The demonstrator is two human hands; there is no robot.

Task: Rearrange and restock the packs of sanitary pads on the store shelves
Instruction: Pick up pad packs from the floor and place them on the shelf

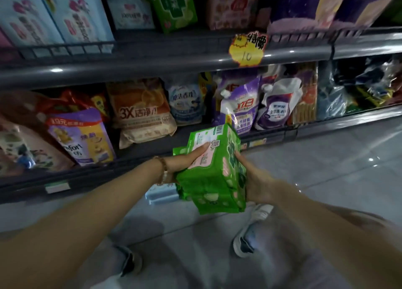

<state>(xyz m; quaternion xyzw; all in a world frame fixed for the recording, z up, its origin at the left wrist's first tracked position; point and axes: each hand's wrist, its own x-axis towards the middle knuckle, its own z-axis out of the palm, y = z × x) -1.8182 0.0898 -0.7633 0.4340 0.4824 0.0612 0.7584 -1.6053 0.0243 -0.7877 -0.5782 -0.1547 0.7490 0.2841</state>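
You've got a bundle of green packs (214,173) sandwiched between your two hands, out in front of the lower shelf (91,175) and above the tiled floor (326,158), so it isn't on any shelf yet. Your left hand (185,160) lies flat on the label face with the fingers straight. Your right hand (256,180) presses the opposite side, its fingers also straight along the wrapper. Neither hand curls around the bundle, and I can't see either thumb. That flat, two-sided squeeze makes sense, because there looks to be more than one soft pack here and pressure from both sides keeps them squared up as one block. The bundle is tilted with its printed end facing up towards you, probably so you can read it. The lower shelf in front of you holds detergent pouches (241,108), so this is likely not where the bundle belongs. A matching green pack (174,6) stands on the upper shelf (152,56) among pale blue and pink ones, left of the yellow price tag (247,49), so I'd judge that's where it goes. You'll need to lift the bundle and stand it upright to get it over the wire rail there. Keep the squeeze even, because slick wrappers can slide apart if one palm eases off
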